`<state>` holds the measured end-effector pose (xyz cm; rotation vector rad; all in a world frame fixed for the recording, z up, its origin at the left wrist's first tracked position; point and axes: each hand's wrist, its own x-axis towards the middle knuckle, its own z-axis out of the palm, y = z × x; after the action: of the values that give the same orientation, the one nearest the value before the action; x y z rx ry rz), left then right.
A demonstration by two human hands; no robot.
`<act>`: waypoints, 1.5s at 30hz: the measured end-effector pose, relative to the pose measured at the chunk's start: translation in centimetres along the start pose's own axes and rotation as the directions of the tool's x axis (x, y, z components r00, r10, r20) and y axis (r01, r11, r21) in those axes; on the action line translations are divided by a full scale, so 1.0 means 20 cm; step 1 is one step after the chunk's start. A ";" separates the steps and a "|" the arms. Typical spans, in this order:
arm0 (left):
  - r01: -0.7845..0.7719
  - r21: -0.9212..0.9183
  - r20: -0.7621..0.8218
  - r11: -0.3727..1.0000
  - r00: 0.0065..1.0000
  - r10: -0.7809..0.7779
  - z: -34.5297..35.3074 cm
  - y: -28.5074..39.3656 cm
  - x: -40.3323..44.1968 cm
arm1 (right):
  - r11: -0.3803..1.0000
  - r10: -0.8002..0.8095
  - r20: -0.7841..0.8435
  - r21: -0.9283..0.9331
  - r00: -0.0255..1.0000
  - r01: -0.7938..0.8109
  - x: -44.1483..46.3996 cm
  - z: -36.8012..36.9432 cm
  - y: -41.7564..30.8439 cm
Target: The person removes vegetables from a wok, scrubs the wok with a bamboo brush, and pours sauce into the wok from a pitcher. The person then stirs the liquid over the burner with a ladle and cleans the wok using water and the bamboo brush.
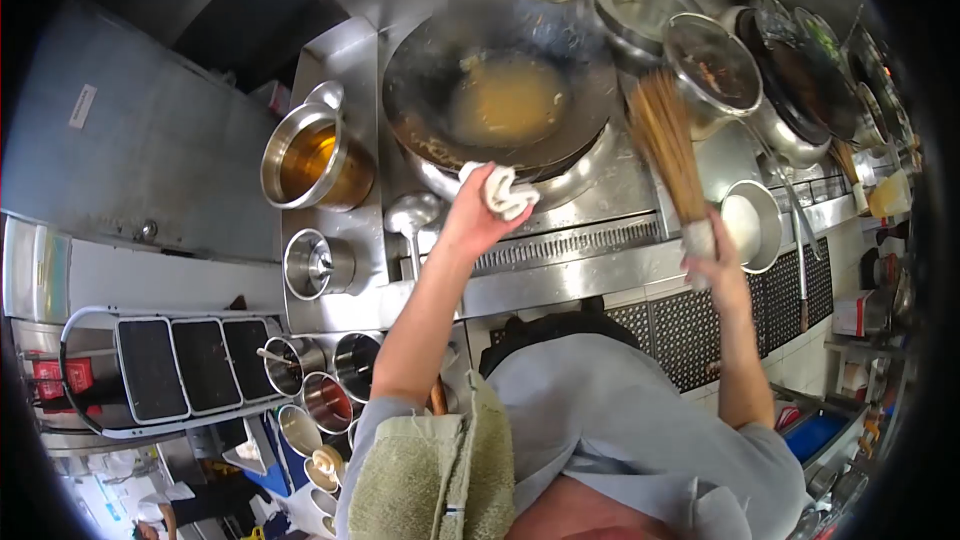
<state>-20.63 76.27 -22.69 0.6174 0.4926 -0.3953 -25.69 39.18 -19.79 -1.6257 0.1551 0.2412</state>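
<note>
My left hand [478, 218] is closed on a folded white cloth [505, 191] at the near rim of a large dark wok [420, 115]. Cloudy yellowish-brown liquid [510, 103] lies in the wok, blurred by steam. In my right hand [722, 265] is the pale handle of a bamboo brush [668, 145], its bristles pointing up and away, to the right of the wok. A ladle [412, 212] rests on the steel surface left of my left hand.
A steel pot of amber liquid [308, 162] and a smaller pot [318, 264] stand at left. Strainers and bowls, one a mesh strainer [712, 65], sit at back right. A white-lined pot [752, 226] is beside my right hand. Several containers are at lower left.
</note>
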 end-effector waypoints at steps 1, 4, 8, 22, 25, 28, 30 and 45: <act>-0.020 -0.028 -0.050 0.999 0.999 0.018 -0.02 -0.02 0.06 | 0.999 -0.041 0.064 -0.006 0.997 0.042 0.06 0.04 -0.13; -0.063 -0.075 -0.116 0.995 0.992 0.054 -0.01 -0.07 0.16 | 0.919 -0.137 0.400 -0.289 0.906 0.267 0.44 0.18 -0.41; -0.171 -0.018 -0.190 0.985 0.968 0.165 0.00 -0.06 0.19 | 0.446 0.198 0.623 -0.745 0.757 0.496 0.81 0.68 -0.69; -0.103 0.079 -0.317 0.992 0.941 0.123 -0.07 0.04 0.18 | 0.758 -0.204 0.354 -0.532 0.913 0.376 1.55 1.42 -0.20; -0.026 0.193 -0.254 0.981 0.964 0.076 -0.08 0.13 0.13 | 0.901 0.078 0.498 -0.405 0.864 0.153 1.35 1.42 -0.24; -0.062 0.144 -0.219 0.988 0.971 0.093 -0.14 0.10 0.16 | 0.780 0.336 0.681 -0.588 0.651 0.214 1.15 1.20 -0.35; -0.060 0.118 -0.234 0.991 0.968 0.086 -0.11 0.08 0.13 | 0.599 0.229 0.810 -0.554 0.540 0.577 1.19 1.02 -0.26; -0.163 0.048 -0.127 0.985 0.978 0.168 -0.16 0.10 0.23 | 0.203 0.448 0.644 -0.749 0.620 0.631 0.95 0.83 -0.63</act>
<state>-16.97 78.88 -26.59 0.7186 0.5548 -0.2073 -5.30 57.38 -13.26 -2.6390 -1.1339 1.1652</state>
